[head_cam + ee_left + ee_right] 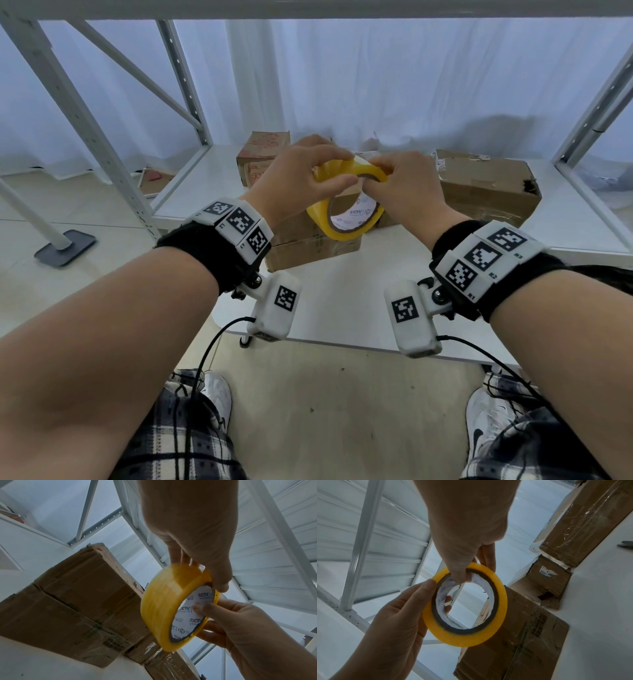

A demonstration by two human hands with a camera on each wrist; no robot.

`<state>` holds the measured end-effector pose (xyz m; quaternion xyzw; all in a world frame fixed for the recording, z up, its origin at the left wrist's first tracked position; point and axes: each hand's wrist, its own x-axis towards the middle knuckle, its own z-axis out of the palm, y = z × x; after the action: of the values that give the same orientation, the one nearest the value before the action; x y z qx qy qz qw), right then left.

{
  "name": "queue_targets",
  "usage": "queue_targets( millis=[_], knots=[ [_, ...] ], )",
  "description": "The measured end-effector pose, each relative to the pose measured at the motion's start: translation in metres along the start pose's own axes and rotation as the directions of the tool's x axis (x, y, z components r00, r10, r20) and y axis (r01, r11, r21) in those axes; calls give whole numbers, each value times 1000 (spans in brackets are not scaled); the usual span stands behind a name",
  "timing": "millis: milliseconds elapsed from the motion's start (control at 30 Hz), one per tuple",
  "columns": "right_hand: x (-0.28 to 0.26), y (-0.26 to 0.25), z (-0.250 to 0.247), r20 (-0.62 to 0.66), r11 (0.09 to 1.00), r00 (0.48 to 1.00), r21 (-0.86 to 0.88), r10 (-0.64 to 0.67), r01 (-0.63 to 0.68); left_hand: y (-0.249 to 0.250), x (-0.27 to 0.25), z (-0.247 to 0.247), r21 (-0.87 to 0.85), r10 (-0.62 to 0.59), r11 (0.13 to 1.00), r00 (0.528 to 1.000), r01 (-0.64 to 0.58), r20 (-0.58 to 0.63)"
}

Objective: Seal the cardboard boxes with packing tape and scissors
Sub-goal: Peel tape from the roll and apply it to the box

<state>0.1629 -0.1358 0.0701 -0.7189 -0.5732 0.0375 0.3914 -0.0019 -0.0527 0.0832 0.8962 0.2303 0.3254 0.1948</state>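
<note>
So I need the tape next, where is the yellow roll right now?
In the head view the yellow tape roll is mid-frame, held up between the left hand and right hand, above the nearest cardboard box on the white table.

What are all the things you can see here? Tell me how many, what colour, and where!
Tape roll: one, yellow with a white printed core, held up in the air above the boxes.
Cardboard boxes: at least three, brown, on the white table.
Scissors: only grey tips show, on the table at the right wrist view's edge.
Shelf frame: white metal, around the table.
Curtain: white, behind.
Left hand: pinches the roll's upper rim.
Right hand: pinches the top of the roll, thumb inside the core.
</note>
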Motion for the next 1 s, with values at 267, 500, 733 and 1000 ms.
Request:
queue_targets(
  millis=[267, 500, 733, 1000],
  knots=[
    [-2, -3, -1, -3, 1000, 1000, 25, 6, -6, -2, -2, 0, -25, -19, 1000, 999, 18, -35],
    [-5, -9, -1, 0, 996, 998, 63, -56, 56, 1, -2, -2, -85, 31, 996, 999, -32, -16],
    [-5, -11, 0, -9, 994, 998, 94, -59, 60, 5, -1, 3, -51, -5, 999, 998, 2, -58],
    [-4, -7, -2, -37, 989, 999, 139, -37, 41, 9, -2, 2, -150, -57, 986, 996, 67, 66]
  ],
)
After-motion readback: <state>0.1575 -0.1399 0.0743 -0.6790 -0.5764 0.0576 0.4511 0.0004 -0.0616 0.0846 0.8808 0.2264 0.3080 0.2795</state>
